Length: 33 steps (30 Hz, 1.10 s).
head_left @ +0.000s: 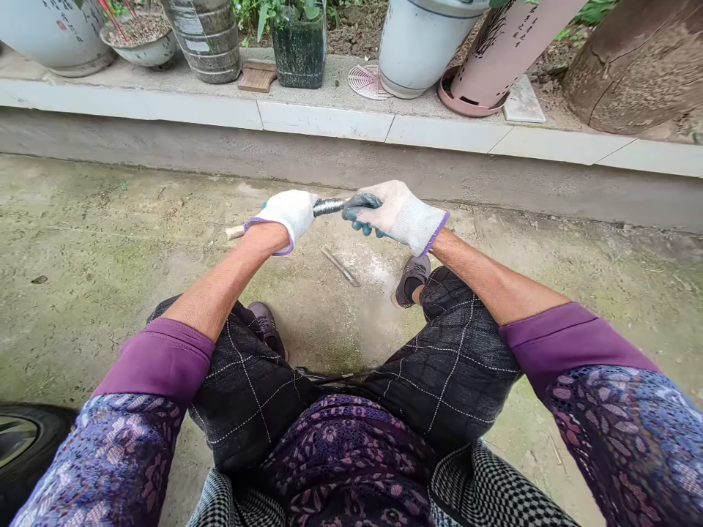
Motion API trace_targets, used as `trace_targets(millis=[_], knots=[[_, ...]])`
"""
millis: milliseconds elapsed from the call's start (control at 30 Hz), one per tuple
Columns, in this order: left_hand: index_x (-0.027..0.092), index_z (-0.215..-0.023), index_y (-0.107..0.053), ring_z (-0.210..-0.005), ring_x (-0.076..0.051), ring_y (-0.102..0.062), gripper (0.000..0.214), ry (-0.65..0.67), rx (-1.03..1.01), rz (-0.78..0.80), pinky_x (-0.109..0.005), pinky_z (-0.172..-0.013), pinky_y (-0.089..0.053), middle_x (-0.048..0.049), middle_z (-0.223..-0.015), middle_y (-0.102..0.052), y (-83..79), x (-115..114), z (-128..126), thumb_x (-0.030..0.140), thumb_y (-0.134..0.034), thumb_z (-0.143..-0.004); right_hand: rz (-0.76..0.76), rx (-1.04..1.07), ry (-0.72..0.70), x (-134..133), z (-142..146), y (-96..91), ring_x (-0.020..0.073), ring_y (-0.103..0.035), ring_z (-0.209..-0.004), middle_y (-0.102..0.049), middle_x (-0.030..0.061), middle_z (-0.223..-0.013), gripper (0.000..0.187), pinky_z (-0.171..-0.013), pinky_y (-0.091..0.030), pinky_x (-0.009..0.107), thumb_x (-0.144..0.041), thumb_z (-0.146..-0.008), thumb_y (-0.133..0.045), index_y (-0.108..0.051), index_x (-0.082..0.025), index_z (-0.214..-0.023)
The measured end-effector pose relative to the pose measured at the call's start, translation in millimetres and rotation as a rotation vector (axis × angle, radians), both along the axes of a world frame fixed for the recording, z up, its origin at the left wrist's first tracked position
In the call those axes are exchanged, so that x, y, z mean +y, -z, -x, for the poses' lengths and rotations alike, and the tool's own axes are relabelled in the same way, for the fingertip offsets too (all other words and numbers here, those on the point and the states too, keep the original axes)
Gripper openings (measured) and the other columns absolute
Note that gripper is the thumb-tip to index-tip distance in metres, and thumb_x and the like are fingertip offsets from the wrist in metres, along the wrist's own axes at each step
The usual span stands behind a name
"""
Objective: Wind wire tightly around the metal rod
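Concrete ground (99,249): rough, stained, greenish moss patches, pale dusty patch near middle. Thin metal rod (340,266) lies flat on ground between two shoes. Left shoe (267,326) and right shoe (411,279) planted on ground. Black tyre (25,439) edge at lower left corner. Behind, raised ledge (324,121) with white-tiled rim runs across; on it white pots (422,44), dark planter (299,51), pink tube (505,51), round white grille (367,80), small wooden block (257,76).
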<state>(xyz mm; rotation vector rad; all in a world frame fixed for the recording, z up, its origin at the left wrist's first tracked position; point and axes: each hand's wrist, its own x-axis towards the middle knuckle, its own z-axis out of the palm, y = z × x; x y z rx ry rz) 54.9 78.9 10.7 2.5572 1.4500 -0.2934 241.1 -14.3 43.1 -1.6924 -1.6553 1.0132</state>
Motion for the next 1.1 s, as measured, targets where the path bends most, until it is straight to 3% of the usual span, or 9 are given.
trace_targets(millis=[133,233,467,600,833,967,1100], knots=[[0.018,-0.113,-0.078,-0.081,-0.028,-0.068,0.036,0.115,0.073,0.062,-0.037,-0.076,-0.048,-0.013,-0.084,-0.072,-2.5,-13.6,-5.4,0.025,-0.05,-0.09,-0.019,-0.017,0.066,12.9,-17.6,4.9,0.0086,-0.054,-0.047,-0.07,0.0054,-0.067,0.004,-0.039,-0.039,0.023,-0.015,-0.082,-0.074,-0.077,-0.013,-0.081],[0.017,-0.107,-0.079,-0.073,-0.022,-0.063,0.033,0.143,-0.013,0.163,-0.033,-0.068,-0.045,-0.0085,-0.076,-0.069,-12.7,-23.3,-8.0,0.031,-0.055,-0.089,0.018,0.067,0.102,22.5,-30.0,15.7,0.008,-0.054,-0.047,-0.07,0.0049,-0.066,0.003,-0.038,-0.042,0.021,-0.015,-0.081,-0.076,-0.076,-0.013,-0.078],[0.015,-0.119,-0.076,-0.059,-0.013,-0.055,0.044,0.006,-0.358,0.364,-0.027,-0.059,-0.043,-0.0023,-0.071,-0.067,-36.8,-32.5,-5.5,0.025,-0.061,-0.079,0.083,0.105,0.085,21.3,-21.3,24.9,0.0083,-0.057,-0.046,-0.071,0.0049,-0.066,0.005,-0.036,-0.042,0.02,-0.014,-0.081,-0.073,-0.076,-0.011,-0.082],[0.015,-0.119,-0.075,-0.064,-0.015,-0.059,0.042,-0.058,-0.339,0.279,-0.028,-0.062,-0.045,-0.0046,-0.077,-0.069,-30.7,-22.2,-2.9,0.025,-0.059,-0.082,0.059,0.054,0.014,11.1,-8.5,17.5,0.0099,-0.061,-0.05,-0.073,0.0066,-0.072,0.011,-0.04,-0.045,0.022,-0.012,-0.08,-0.071,-0.079,-0.01,-0.086],[0.018,-0.122,-0.075,-0.089,-0.025,-0.068,0.04,0.006,0.003,-0.034,-0.036,-0.081,-0.049,-0.0125,-0.095,-0.074,-7.4,-3.6,2.5,0.024,-0.047,-0.094,0.056,0.071,-0.024,-1.9,-1.3,-2.8,0.0081,-0.058,-0.05,-0.072,0.0054,-0.069,0.009,-0.039,-0.042,0.019,-0.013,-0.081,-0.072,-0.078,-0.01,-0.086],[0.017,-0.124,-0.074,-0.09,-0.028,-0.069,0.042,0.097,0.082,-0.043,-0.037,-0.08,-0.049,-0.0143,-0.091,-0.073,-4.7,-10.2,1.0,0.023,-0.045,-0.095,0.006,0.057,0.034,5.6,-8.2,-6.4,0.0081,-0.055,-0.049,-0.071,0.0062,-0.067,0.006,-0.038,-0.04,0.02,-0.017,-0.083,-0.075,-0.078,-0.012,-0.082],[0.017,-0.121,-0.077,-0.086,-0.027,-0.069,0.042,0.162,0.092,0.025,-0.037,-0.077,-0.048,-0.0141,-0.09,-0.074,-11.6,-23.1,-4.8,0.024,-0.046,-0.094,-0.005,0.05,0.073,17.9,-20.1,5.1,0.008,-0.054,-0.048,-0.07,0.0062,-0.066,0.006,-0.038,-0.041,0.021,-0.018,-0.081,-0.079,-0.077,-0.012,-0.079]])
